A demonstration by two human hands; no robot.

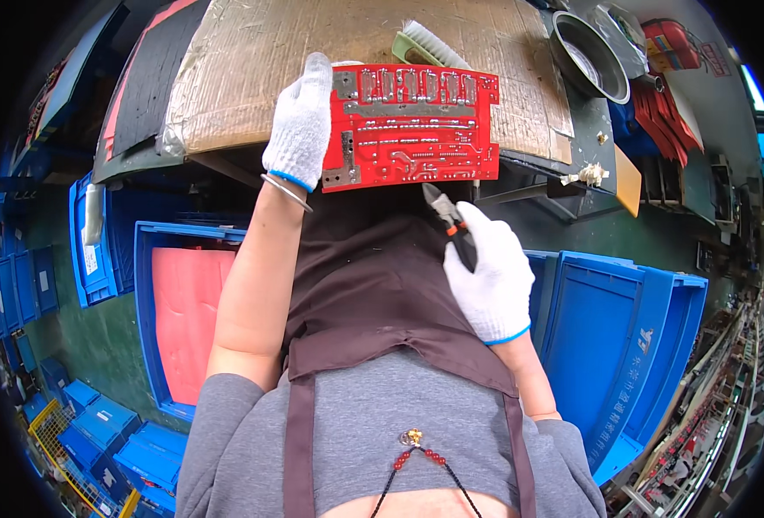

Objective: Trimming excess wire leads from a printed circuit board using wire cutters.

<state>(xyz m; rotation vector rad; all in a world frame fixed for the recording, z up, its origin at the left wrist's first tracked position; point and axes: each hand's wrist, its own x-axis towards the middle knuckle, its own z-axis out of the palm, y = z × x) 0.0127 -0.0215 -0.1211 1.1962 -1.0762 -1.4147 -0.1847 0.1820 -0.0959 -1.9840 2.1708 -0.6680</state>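
A red circuit board [416,134] with silvery solder tracks faces me, held up at the table's near edge. My left hand [303,121], in a white knit glove, grips it by its left side; the fingers behind the board are hidden. My right hand [492,268], gloved the same way, is closed around a pair of cutting pliers [445,211] with black and orange handles. The pliers' jaws point up and left, just below the board's lower edge. From this view I cannot tell whether they touch it.
Cardboard [252,78] covers the worktable. A green-backed brush [429,45] lies behind the board, and a metal bowl [589,56] stands at the far right. Blue crates flank me: one with pink sheet foam [190,319] on the left, another blue crate [598,337] on the right.
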